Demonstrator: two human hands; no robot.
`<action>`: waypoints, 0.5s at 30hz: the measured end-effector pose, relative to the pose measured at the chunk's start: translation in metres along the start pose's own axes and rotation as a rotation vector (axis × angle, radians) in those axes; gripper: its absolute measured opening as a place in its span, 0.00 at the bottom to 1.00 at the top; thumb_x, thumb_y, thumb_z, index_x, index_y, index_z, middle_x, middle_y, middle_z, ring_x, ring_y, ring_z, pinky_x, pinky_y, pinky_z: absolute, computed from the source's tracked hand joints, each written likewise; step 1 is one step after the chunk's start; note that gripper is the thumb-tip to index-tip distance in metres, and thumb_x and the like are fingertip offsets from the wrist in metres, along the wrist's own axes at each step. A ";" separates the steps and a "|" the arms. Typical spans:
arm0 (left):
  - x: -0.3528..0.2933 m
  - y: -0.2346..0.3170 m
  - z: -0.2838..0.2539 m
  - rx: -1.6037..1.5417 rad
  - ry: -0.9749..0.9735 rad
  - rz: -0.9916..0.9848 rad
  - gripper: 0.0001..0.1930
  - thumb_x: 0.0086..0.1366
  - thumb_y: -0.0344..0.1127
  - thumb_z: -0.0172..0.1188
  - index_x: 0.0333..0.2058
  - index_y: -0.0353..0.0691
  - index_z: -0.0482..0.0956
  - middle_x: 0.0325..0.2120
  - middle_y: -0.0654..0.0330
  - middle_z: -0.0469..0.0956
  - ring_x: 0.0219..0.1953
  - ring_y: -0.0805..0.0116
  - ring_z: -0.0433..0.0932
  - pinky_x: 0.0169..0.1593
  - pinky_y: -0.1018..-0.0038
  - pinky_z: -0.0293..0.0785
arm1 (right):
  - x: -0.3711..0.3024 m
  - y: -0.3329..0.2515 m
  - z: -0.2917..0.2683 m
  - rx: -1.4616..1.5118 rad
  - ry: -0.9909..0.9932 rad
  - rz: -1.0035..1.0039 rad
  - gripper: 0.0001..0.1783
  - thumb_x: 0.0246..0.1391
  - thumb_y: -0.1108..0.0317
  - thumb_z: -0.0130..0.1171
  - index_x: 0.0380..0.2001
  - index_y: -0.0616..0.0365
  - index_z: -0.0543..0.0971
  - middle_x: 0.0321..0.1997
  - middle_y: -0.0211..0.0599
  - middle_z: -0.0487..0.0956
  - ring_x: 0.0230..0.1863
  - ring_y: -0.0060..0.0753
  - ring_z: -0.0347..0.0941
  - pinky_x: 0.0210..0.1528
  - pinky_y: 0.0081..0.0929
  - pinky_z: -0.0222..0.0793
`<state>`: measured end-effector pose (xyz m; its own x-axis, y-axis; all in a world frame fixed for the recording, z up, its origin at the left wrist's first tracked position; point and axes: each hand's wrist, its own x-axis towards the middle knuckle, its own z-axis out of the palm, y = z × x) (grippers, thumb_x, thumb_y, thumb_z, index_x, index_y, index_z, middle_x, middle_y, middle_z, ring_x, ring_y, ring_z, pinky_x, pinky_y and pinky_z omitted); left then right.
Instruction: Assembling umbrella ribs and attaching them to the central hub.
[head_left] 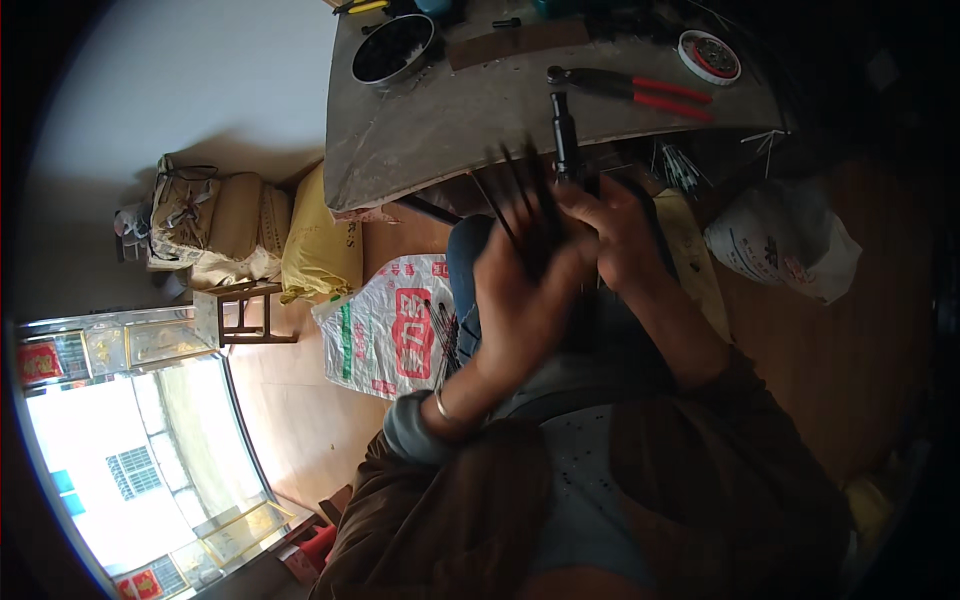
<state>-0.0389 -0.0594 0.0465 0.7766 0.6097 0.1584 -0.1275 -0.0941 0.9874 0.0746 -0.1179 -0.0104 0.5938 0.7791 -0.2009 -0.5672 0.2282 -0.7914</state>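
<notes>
Both of my hands are close together above my lap, in front of the table edge. My left hand [520, 315] is smeared by motion, with a bracelet at its wrist. It is closed around several thin dark rods [515, 195] that fan upward from it. Beside it, my right hand [625, 235] grips a black tubular piece [565, 130] with a narrower tip, pointing up toward the table. The thumb lies along its lower end. Where the rods and the tube meet between the palms is hidden.
The grey table [430, 140] carries a bowl of black parts [393, 50], red-handled pliers [635, 88] and a round white-rimmed dish [709, 57]. A printed sack [385, 330] with dark rods lies on the floor at left. A white plastic bag [780, 240] stands at right.
</notes>
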 end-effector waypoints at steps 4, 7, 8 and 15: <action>0.041 -0.017 0.000 -0.032 0.164 -0.075 0.18 0.59 0.27 0.63 0.48 0.31 0.74 0.32 0.62 0.80 0.34 0.79 0.76 0.38 0.82 0.73 | 0.004 0.009 0.009 -0.017 0.026 -0.189 0.12 0.55 0.69 0.61 0.42 0.58 0.77 0.29 0.24 0.75 0.29 0.14 0.69 0.31 0.15 0.65; 0.052 -0.026 -0.007 0.065 0.161 -0.053 0.15 0.57 0.29 0.65 0.43 0.31 0.79 0.32 0.60 0.82 0.35 0.79 0.78 0.39 0.81 0.74 | 0.009 0.017 0.015 -0.038 0.101 -0.239 0.17 0.55 0.73 0.60 0.48 0.59 0.76 0.29 0.23 0.75 0.30 0.12 0.68 0.32 0.14 0.64; 0.055 -0.026 -0.009 0.071 0.126 -0.090 0.14 0.57 0.29 0.64 0.43 0.31 0.79 0.32 0.59 0.82 0.35 0.79 0.78 0.39 0.81 0.74 | 0.010 0.017 0.014 -0.080 0.117 -0.271 0.17 0.54 0.74 0.60 0.49 0.59 0.76 0.30 0.23 0.75 0.30 0.12 0.68 0.33 0.14 0.65; 0.054 -0.024 -0.013 -0.001 0.142 -0.169 0.13 0.58 0.27 0.63 0.42 0.30 0.79 0.33 0.59 0.82 0.35 0.78 0.78 0.39 0.81 0.74 | 0.017 0.022 0.004 -0.277 0.042 -0.457 0.20 0.51 0.75 0.62 0.49 0.63 0.75 0.41 0.30 0.75 0.32 0.16 0.71 0.36 0.17 0.70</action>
<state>-0.0016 -0.0142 0.0312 0.6924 0.7214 -0.0113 -0.0036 0.0191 0.9998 0.0695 -0.0970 -0.0290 0.7704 0.6110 0.1819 -0.0767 0.3721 -0.9250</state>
